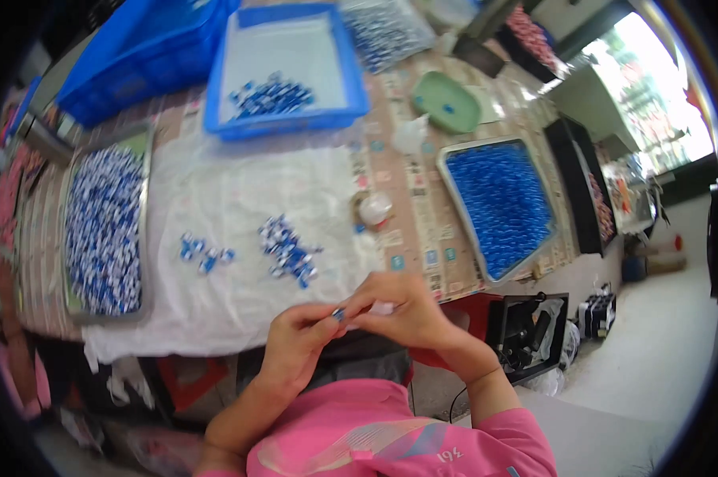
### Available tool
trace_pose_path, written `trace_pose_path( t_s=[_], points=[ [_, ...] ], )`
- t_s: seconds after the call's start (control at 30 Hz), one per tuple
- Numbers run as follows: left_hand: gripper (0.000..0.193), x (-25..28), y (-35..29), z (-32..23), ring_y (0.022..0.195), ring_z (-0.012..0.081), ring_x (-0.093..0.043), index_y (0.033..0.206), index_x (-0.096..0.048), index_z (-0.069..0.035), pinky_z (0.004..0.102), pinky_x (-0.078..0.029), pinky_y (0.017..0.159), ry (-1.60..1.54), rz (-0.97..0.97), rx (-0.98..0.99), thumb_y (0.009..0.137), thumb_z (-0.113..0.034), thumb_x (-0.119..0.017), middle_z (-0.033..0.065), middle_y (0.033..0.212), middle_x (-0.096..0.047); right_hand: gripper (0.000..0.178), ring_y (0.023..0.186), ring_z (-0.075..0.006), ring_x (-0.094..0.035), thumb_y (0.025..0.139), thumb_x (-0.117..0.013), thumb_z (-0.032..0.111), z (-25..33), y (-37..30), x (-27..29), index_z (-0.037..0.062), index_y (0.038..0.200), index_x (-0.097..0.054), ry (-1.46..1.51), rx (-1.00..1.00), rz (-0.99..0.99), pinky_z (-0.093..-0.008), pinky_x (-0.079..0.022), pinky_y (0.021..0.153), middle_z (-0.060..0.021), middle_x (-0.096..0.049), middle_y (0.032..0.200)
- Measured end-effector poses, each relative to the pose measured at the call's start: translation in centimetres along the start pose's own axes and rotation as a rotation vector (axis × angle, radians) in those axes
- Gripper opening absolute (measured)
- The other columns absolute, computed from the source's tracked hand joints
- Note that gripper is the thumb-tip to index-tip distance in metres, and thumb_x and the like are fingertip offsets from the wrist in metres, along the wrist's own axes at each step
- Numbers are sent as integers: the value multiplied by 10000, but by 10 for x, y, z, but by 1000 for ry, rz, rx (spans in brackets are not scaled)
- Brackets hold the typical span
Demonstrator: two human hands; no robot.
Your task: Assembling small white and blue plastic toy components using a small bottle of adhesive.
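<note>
My left hand (294,338) and my right hand (405,308) meet just off the near edge of the white cloth. Pinched between the left fingertips is a small blue and silvery piece (338,315), too small to name exactly. The right thumb and fingers press against it from the other side, with a bit of white material (384,307) showing in that hand. Beyond the hands, on the cloth (216,306), lie a loose pile of small blue and white pieces (286,248) and a smaller cluster of them (206,254) to its left.
A tray of blue and white pieces (104,230) stands left. Right is a tray of blue pieces (502,207). Behind sit a blue bin (220,103), a large blue crate (136,60) and a green dish (446,103). A small white round container (375,209) stands mid-table.
</note>
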State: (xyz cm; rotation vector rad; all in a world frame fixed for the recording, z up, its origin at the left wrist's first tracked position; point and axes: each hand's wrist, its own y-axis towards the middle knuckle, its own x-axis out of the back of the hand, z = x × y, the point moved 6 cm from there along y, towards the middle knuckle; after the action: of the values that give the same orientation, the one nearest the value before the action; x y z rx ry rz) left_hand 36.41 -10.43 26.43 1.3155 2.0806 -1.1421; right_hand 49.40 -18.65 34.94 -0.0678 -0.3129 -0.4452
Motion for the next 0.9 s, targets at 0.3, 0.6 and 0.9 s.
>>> trace_pose_path(
  t_s=[0.3,0.6,0.9],
  points=[
    [319,-61,-23,-3,879,160,-607,996,-648,34,255,-487,800,502,-17,-85,993,-265,-538,87,941,-655,138,828,-188,-650,784,-703,-9,28,-41,34,22,918,-692,144,24,21,-292,-538,730,-78,-668,893],
    [402,-44,-25,-12,983,188,-601,1276,-522,19,310,-490,882,336,-103,-82,964,-222,-603,106,1130,-620,178,914,-269,-622,797,-738,92,39,-41,35,36,958,-687,54,293,-25,-360,-505,812,-103,-658,921],
    [181,33,-32,-106,874,93,-586,1067,-640,36,231,-477,778,964,-449,-623,891,-6,-624,40,990,-635,261,906,-220,-646,753,-679,-28,0,-44,154,22,1007,-705,-720,52,-670,-302,-518,750,-104,-701,999]
  ],
)
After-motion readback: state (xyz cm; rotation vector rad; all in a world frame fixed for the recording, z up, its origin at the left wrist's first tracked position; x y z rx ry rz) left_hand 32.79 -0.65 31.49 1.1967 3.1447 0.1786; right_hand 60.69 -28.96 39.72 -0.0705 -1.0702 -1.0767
